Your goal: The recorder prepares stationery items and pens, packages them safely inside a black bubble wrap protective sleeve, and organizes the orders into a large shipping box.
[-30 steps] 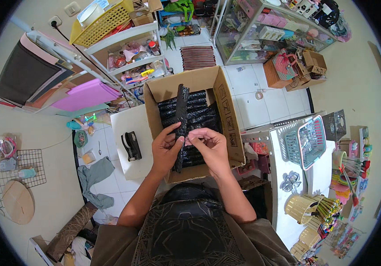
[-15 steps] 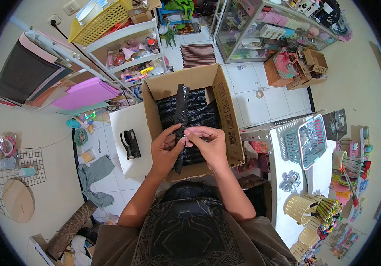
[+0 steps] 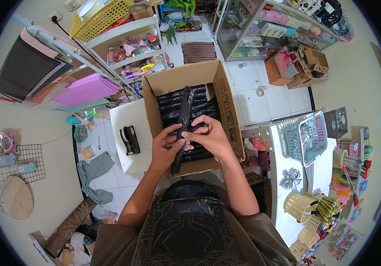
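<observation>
A long, narrow package wrapped in black plastic (image 3: pixel 185 108) is held tilted over an open cardboard box (image 3: pixel 152 102). My left hand (image 3: pixel 165 148) grips its lower middle, fingers bent round it. From the other side my right hand (image 3: pixel 211 138) presses its thumb on the package near my left fingertips, its index finger bent and lifted. Whether something small is between the fingertips, I cannot make out. Inside the box lie several similar black packages (image 3: pixel 168 108), stacked in a row across it.
Left of the box a black tape dispenser (image 3: pixel 129 141) rests on a white table (image 3: pixel 132 117). At right, a blue-grey basket (image 3: pixel 294 142) stands on a white surface near cream pots (image 3: pixel 297 207). A tape roll (image 3: pixel 260 92) lies on the tiled floor.
My right hand has shifted slightly right and its index finger has lifted off the package. The package's top end has swung a little to the right. My left hand keeps its hold.
</observation>
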